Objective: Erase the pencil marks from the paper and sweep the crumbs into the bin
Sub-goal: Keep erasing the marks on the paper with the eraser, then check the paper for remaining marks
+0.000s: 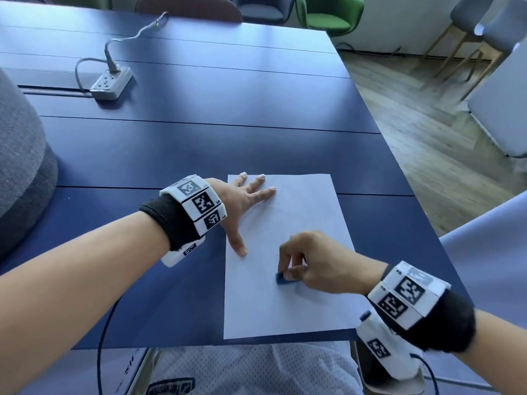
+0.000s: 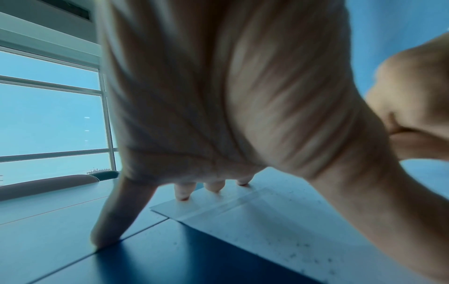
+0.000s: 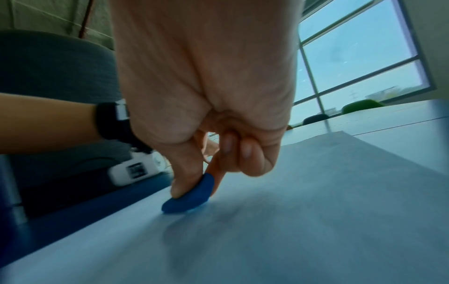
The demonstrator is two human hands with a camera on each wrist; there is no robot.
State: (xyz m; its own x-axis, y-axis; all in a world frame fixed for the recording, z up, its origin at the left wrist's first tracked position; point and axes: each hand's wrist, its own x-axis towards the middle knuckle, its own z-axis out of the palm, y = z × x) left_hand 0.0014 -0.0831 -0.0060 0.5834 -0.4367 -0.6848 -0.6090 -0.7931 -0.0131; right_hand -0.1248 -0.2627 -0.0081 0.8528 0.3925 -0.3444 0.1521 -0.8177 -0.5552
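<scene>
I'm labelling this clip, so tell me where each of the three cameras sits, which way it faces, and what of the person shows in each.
Head: worn on the head, facing forward and down at the paper on the blue table; shows both forearms, the left hand spread on the paper and the right hand pinching the blue eraser.
Left wrist: low under the left hand, facing along its fingers toward the windows.
Right wrist: low under the right hand, facing along its fingers at the eraser.
Shared: all three show the paper; both wrist views show the other arm.
</scene>
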